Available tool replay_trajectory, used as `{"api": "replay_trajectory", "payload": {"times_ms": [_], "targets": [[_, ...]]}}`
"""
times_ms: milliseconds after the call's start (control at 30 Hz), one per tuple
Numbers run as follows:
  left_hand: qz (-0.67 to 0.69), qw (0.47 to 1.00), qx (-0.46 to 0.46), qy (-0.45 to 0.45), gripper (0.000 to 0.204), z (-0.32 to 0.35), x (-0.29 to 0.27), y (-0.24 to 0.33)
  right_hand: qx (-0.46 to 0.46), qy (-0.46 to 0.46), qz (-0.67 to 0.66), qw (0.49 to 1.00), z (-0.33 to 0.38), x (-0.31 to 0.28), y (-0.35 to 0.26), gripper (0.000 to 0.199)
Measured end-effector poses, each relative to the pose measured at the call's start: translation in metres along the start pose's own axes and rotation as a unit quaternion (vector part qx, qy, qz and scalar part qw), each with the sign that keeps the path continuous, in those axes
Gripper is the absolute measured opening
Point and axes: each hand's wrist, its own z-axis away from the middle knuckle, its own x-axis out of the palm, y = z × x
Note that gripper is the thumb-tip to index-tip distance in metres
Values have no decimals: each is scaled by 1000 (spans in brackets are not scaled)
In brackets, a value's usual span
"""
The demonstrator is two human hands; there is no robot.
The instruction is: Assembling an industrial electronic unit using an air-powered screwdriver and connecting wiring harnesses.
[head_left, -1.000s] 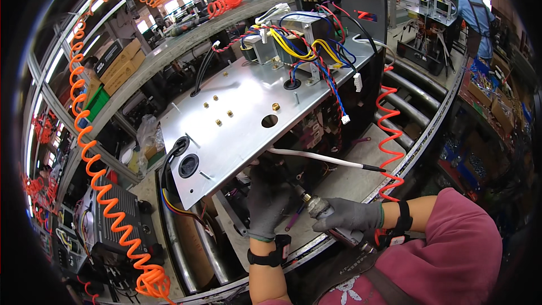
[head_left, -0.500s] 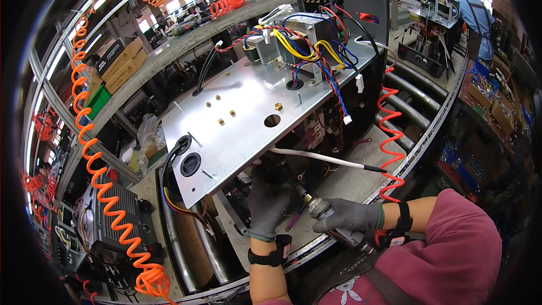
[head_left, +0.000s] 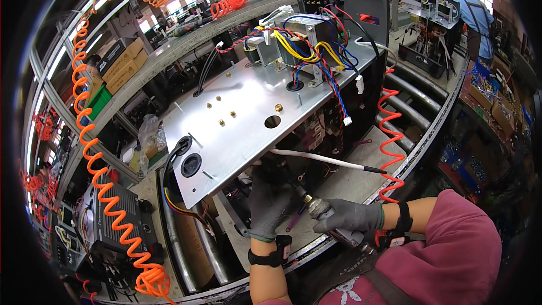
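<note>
A grey-gloved right hand, my right hand [head_left: 353, 215], is wrapped round a power screwdriver [head_left: 319, 208] with a metal nose. Its shaft slants up and left, into the shadow beneath a metal plate [head_left: 243, 104]. My left hand [head_left: 270, 206], also gloved, reaches under the plate's near edge beside that shaft. Darkness hides its fingertips, so I cannot tell what they touch. On the plate are brass fittings, threaded studs and black grommets, with a transformer [head_left: 302, 31] and coloured wire bundles at its far end. A white cable [head_left: 322, 158] with a black end sticks out over my hands.
The unit rests on a roller conveyor [head_left: 415, 87] with a metal rail. A red coiled hose [head_left: 392, 135] hangs at right, an orange one [head_left: 101, 181] at left. A dark ribbed unit [head_left: 118, 220] stands at left. Parts bins [head_left: 480, 87] lie right; a co-worker [head_left: 477, 20] stands beyond.
My hands and the screwdriver stay almost where they were. Behind the far shelf, another person's capped head has come more into sight.
</note>
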Motion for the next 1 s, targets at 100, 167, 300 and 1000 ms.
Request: {"api": "replay_trajectory", "payload": {"times_ms": [100,167,300,1000], "targets": [[6,1000,1,-10,56,0,0,5,-5,6,6,1000,-3,-2,6,36],[6,1000,-21,-18,53,-3,3,6,-17,11,9,1000,-3,-5,7,36],[58,998,6,-31,56,-6,4,-7,-37,-8,4,999,-7,-6,10,36],[-5,1000,10,-19,74,-1,-1,8,12,-6,-10,1000,2,1,-2,33]]}}
